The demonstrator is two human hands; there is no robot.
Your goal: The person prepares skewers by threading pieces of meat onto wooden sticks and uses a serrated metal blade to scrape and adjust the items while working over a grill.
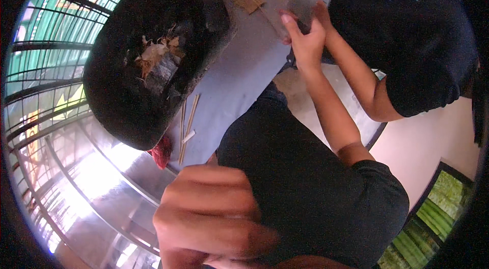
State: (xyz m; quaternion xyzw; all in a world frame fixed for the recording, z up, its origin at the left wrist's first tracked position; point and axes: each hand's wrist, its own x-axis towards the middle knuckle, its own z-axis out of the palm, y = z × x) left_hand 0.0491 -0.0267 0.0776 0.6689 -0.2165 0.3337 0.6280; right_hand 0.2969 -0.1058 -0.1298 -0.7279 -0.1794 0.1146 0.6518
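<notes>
The wearer's hand (209, 208) (left or right, I cannot tell) is before the table's (244, 86) near end, fingers curled together; whether they clamp anything is hidden. Sticks (191, 120) lie on that end, a white chip (189, 136) among them. Scraps (157, 59) top a black object (117, 91) along the table's left side.

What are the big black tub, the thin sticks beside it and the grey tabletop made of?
Black tub: perhaps rubber, plastic or blackened metal; it looks dark, dull and thick-rimmed, but the shadow leaves this open.
Thin sticks: probably wood or bamboo, unvarnished, being straight and pale tan.
Grey tabletop: smooth, softly shining, maybe sheet metal or laminate.
</notes>
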